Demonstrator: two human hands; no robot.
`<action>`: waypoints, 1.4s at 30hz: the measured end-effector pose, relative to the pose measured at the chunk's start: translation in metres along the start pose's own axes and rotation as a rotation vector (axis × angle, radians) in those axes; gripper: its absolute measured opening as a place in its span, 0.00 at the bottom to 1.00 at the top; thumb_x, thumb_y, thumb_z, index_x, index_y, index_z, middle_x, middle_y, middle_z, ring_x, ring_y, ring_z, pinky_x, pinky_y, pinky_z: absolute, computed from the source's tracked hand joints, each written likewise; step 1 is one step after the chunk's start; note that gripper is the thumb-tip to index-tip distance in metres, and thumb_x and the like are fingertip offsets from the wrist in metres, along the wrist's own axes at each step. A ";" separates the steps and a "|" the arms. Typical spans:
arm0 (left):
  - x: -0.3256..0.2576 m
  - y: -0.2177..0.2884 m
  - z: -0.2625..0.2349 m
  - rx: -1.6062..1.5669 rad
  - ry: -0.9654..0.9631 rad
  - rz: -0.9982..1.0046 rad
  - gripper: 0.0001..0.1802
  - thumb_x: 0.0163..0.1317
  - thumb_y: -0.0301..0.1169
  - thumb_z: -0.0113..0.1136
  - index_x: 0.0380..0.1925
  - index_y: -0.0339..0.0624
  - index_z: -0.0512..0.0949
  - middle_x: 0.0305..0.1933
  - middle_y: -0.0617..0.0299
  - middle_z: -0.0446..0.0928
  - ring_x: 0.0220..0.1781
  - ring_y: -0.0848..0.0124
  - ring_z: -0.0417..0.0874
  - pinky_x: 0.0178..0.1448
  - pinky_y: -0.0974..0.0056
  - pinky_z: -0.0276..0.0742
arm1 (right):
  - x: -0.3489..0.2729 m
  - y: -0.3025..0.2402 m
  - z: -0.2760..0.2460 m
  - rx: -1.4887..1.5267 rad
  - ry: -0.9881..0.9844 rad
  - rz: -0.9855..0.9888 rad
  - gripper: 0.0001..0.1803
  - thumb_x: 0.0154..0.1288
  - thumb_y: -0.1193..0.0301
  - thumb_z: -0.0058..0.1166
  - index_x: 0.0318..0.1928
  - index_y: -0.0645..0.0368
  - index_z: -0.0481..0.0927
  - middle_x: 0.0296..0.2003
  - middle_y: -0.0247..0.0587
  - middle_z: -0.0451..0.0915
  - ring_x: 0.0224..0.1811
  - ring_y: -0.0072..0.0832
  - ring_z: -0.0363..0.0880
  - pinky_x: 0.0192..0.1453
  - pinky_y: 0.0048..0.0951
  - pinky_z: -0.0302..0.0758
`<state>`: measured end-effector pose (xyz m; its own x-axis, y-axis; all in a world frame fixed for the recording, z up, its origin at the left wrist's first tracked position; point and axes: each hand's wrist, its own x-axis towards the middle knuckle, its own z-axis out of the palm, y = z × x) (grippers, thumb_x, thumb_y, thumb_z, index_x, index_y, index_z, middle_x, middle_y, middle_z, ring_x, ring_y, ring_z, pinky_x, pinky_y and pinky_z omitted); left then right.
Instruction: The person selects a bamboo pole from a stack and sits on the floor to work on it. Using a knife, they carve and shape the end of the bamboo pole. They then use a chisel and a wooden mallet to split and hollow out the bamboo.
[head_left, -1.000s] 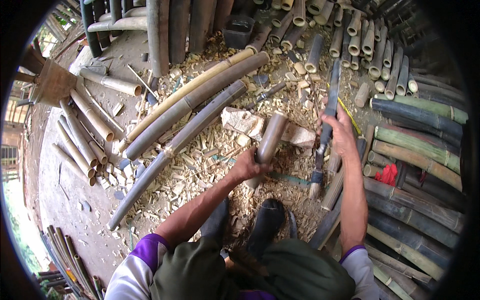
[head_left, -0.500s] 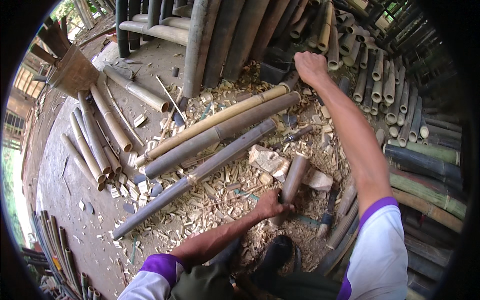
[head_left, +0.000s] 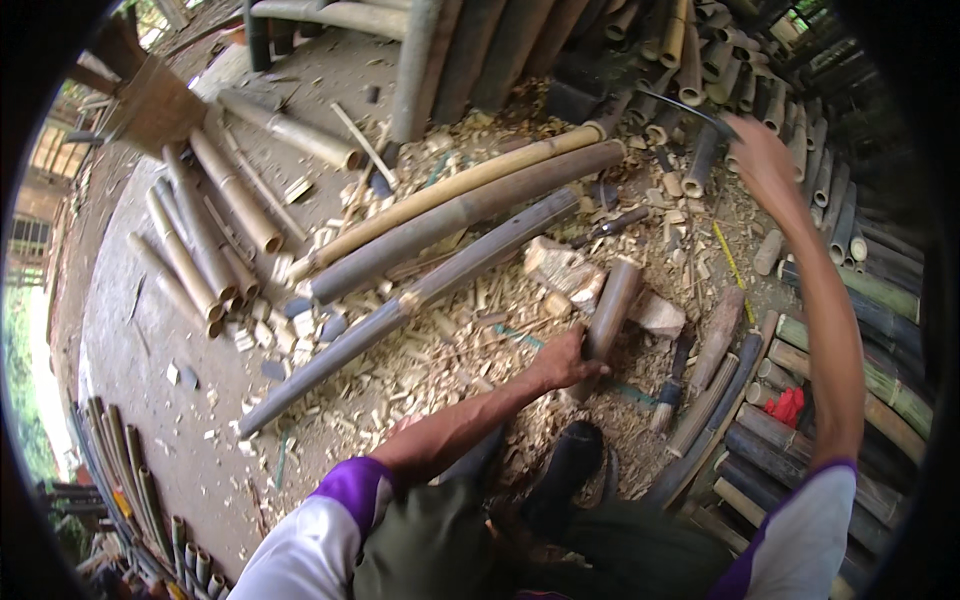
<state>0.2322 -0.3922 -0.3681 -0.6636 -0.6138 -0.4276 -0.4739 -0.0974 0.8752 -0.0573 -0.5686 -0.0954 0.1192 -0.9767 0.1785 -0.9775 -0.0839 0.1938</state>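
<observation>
My left hand [head_left: 562, 362] is closed around the lower part of a short brown bamboo piece [head_left: 614, 305], which stands tilted in front of a pale chopped wood block [head_left: 560, 272]. Out at the upper right, my right hand [head_left: 762, 155] is blurred by motion, its fingers wrapped on one end of a thin, curved metal tool [head_left: 688, 106]. The tool's exact kind does not show. Three long bamboo poles, among them a yellowish pole [head_left: 450, 195] and a grey pole [head_left: 370, 345], lie side by side left of the short piece.
Wood chips [head_left: 450, 375] cover the ground. Cut bamboo tubes are stacked at the right [head_left: 845, 455] and upper right [head_left: 755, 70]. More bamboo tubes [head_left: 235, 190] lie at the left near a bucket [head_left: 155, 105]. A yellow tape measure strip [head_left: 730, 262] and red cloth [head_left: 788, 407] lie right.
My right hand has moved right and slightly down, and the curved metal tool now shows in it. My left hand keeps its hold on the short bamboo piece. The view has shifted.
</observation>
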 end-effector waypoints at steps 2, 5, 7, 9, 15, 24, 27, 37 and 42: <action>-0.039 0.023 -0.021 0.156 0.182 0.063 0.46 0.54 0.52 0.80 0.63 0.32 0.70 0.66 0.38 0.75 0.65 0.47 0.79 0.68 0.47 0.75 | -0.098 0.034 -0.011 0.233 -0.074 0.212 0.21 0.72 0.72 0.51 0.64 0.62 0.78 0.51 0.56 0.83 0.55 0.53 0.81 0.58 0.42 0.77; -0.097 -0.014 -0.081 0.426 0.628 0.161 0.43 0.48 0.34 0.83 0.66 0.46 0.72 0.63 0.46 0.76 0.68 0.48 0.74 0.73 0.46 0.70 | -0.269 0.053 -0.039 0.566 -0.133 0.574 0.24 0.72 0.69 0.56 0.64 0.68 0.77 0.44 0.40 0.81 0.47 0.30 0.79 0.54 0.35 0.75; -0.130 -0.036 -0.133 0.727 0.740 -0.144 0.35 0.51 0.28 0.76 0.61 0.43 0.74 0.57 0.47 0.76 0.62 0.49 0.75 0.66 0.45 0.72 | -0.384 0.030 -0.070 0.825 -0.188 0.903 0.26 0.70 0.69 0.59 0.66 0.66 0.77 0.38 0.37 0.84 0.31 0.17 0.76 0.36 0.23 0.74; -0.171 -0.087 -0.173 0.879 0.807 -0.363 0.25 0.60 0.40 0.69 0.55 0.45 0.76 0.57 0.49 0.76 0.59 0.49 0.78 0.61 0.44 0.73 | -0.469 -0.026 -0.082 1.051 -0.023 1.123 0.29 0.66 0.67 0.63 0.66 0.65 0.77 0.37 0.38 0.85 0.28 0.17 0.76 0.29 0.24 0.74; -0.247 -0.136 -0.230 0.816 0.673 -0.327 0.24 0.45 0.33 0.72 0.44 0.39 0.80 0.48 0.45 0.83 0.53 0.46 0.83 0.58 0.46 0.78 | -0.624 -0.140 -0.041 1.540 -0.061 1.378 0.25 0.66 0.70 0.62 0.63 0.65 0.78 0.34 0.38 0.84 0.27 0.20 0.77 0.28 0.26 0.74; -0.254 0.050 -0.261 0.503 0.706 0.153 0.23 0.44 0.35 0.77 0.36 0.35 0.79 0.30 0.52 0.82 0.33 0.59 0.83 0.43 0.54 0.79 | -0.609 -0.211 -0.042 1.646 -0.013 1.289 0.20 0.68 0.69 0.60 0.57 0.64 0.79 0.30 0.36 0.81 0.24 0.19 0.73 0.26 0.27 0.71; -0.246 0.119 -0.245 0.421 0.709 0.071 0.31 0.43 0.41 0.80 0.42 0.31 0.82 0.36 0.48 0.84 0.38 0.58 0.85 0.48 0.54 0.80 | -0.591 -0.225 -0.034 1.644 0.023 1.236 0.18 0.69 0.69 0.59 0.56 0.64 0.80 0.29 0.35 0.80 0.23 0.19 0.72 0.26 0.27 0.70; -0.163 0.266 -0.230 0.096 0.864 0.670 0.22 0.54 0.41 0.78 0.39 0.34 0.83 0.31 0.62 0.82 0.33 0.74 0.79 0.39 0.64 0.75 | -0.493 -0.214 0.002 1.567 0.167 1.056 0.13 0.72 0.68 0.56 0.50 0.63 0.81 0.25 0.32 0.76 0.20 0.19 0.68 0.24 0.28 0.67; -0.122 0.272 -0.217 0.008 0.792 0.640 0.23 0.53 0.37 0.79 0.42 0.34 0.82 0.34 0.59 0.84 0.35 0.70 0.83 0.43 0.62 0.80 | -0.450 -0.195 0.016 1.535 0.182 0.980 0.11 0.73 0.68 0.54 0.47 0.63 0.82 0.23 0.30 0.74 0.19 0.19 0.66 0.24 0.28 0.66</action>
<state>0.3102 -0.5142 -0.0291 -0.2216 -0.8911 0.3960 -0.1701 0.4352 0.8841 0.0772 -0.1158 -0.2292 -0.6148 -0.7576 -0.2192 0.0367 0.2502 -0.9675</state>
